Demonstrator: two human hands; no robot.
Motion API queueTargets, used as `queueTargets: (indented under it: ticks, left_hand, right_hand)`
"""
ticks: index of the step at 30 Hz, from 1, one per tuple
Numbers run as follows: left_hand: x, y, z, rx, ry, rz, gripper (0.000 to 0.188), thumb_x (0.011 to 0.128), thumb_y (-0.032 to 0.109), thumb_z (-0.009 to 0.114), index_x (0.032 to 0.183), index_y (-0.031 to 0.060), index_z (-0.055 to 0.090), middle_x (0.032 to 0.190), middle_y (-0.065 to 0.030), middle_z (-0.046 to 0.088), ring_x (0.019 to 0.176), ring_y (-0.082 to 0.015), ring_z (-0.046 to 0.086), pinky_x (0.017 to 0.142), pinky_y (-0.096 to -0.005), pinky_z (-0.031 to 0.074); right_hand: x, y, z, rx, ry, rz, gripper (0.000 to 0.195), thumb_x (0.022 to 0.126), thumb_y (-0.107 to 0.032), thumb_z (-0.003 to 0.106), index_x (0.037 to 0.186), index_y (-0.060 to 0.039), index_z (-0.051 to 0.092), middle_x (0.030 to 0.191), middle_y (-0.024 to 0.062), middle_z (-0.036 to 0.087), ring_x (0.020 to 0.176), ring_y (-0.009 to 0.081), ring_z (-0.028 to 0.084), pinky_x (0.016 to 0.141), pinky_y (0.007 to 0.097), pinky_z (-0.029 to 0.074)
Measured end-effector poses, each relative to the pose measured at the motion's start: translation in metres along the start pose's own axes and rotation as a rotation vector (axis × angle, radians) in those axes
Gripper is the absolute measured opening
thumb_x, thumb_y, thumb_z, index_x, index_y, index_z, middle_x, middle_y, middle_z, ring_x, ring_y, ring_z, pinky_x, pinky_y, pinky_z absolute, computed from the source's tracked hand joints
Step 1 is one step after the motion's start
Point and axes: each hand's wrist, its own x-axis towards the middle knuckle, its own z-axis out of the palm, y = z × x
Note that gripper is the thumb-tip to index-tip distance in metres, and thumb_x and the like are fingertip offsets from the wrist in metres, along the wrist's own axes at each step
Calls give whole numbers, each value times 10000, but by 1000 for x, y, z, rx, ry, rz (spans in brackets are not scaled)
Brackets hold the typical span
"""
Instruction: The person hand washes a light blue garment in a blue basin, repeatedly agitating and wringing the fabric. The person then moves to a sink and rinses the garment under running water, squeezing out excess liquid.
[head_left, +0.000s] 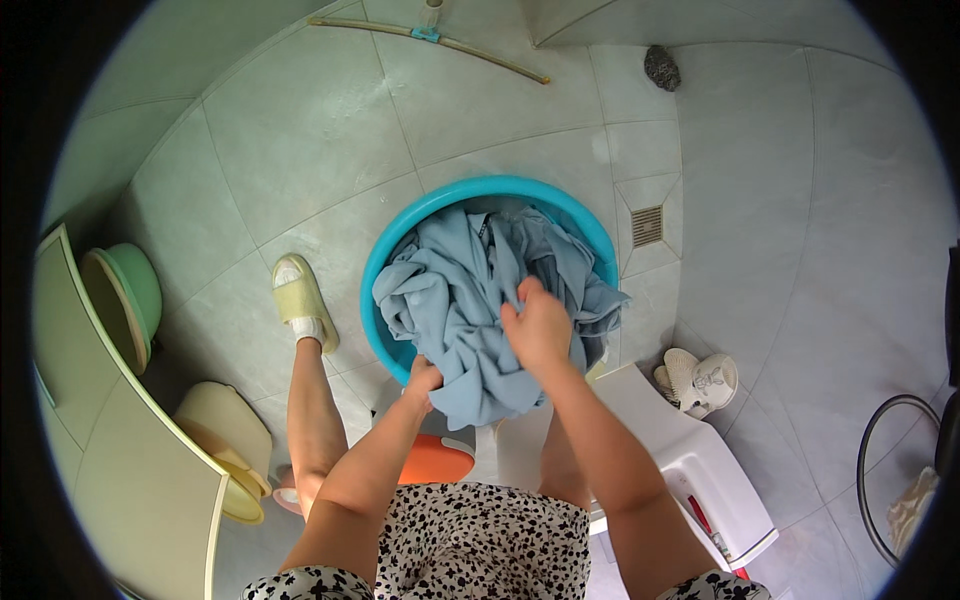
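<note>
A turquoise plastic basin (491, 185) stands on the tiled floor in front of me. Grey-blue fabric (461, 300), probably a garment, is bunched inside it, and part of it hangs over the near rim and the right rim. My left hand (424, 384) grips the fabric's edge at the near left rim, its fingers partly hidden by folds. Higher and to the right, my right hand (540, 326) has its fingers curled onto the cloth above the pile. The basin's bottom is mostly covered.
A floor squeegee (480, 51) lies beyond the basin, with a floor drain (647, 226) to its right. A white plastic unit (675, 442) is at right, near slippers (697, 381). Left are a green basin (135, 296), a cream bucket (225, 427) and a cabinet (142, 465). An orange object (435, 459) sits below me.
</note>
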Motion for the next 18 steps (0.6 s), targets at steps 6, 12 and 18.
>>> queueTargets:
  ticks: [6,12,18]
  left_hand:
    - [2,-1,0,287,-31,71,515,783,179,766,1196,-56,568,1119,-131,647,959,-208,617,758,-332,510]
    - [2,20,4,606,-112,269,384,773,182,756,1068,-35,642,947,-66,689,843,-135,617,730,-289,492]
    - [25,27,0,585,-226,290,241,804,130,719,984,-25,678,907,-47,693,852,-133,620,740,-286,491]
  right_hand:
    - [-71,-11,-19,123,37,-95,249,771,-172,685,913,-64,511,690,128,625,622,348,629,559,450,477]
    - [-158,-21,-41,266,64,-39,255,761,-168,701,897,-87,501,677,107,599,583,331,611,518,452,460]
    - [-129,2,-36,-3,12,-270,227,784,-205,701,850,-77,525,638,86,557,583,325,563,529,434,434]
